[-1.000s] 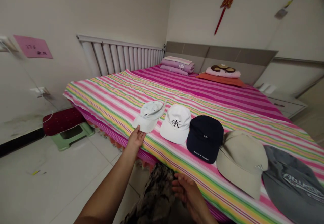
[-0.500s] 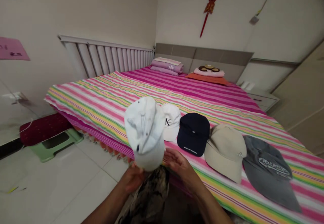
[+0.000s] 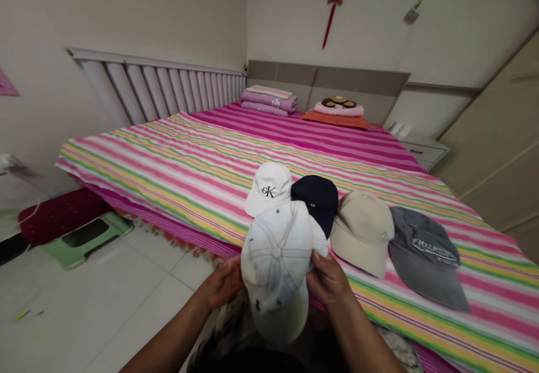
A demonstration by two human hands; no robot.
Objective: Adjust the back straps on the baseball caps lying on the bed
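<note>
A pale blue-white baseball cap (image 3: 275, 255) is held between my two hands in front of the bed edge, crown up, its brim pointing down toward me. My left hand (image 3: 226, 282) grips the cap's left side, with its fingertips partly hidden behind it. On the other side, my right hand (image 3: 330, 277) pinches the cap's right edge between thumb and fingers. Behind it on the bed lie a white CK cap (image 3: 268, 187), a navy cap (image 3: 315, 193) partly covered by the held cap, a beige cap (image 3: 364, 232) and a grey cap (image 3: 425, 258) with white lettering.
The caps lie along the near edge of a bed with a striped sheet (image 3: 168, 176). Folded bedding (image 3: 269, 100) and a pillow stack (image 3: 339, 109) sit by the headboard (image 3: 349, 83). A green stool (image 3: 86, 241) stands on the tiled floor, left.
The held cap has turned and come lower and to the right, now overlapping the navy cap. My right hand has closed on its edge. The view has shifted slightly.
</note>
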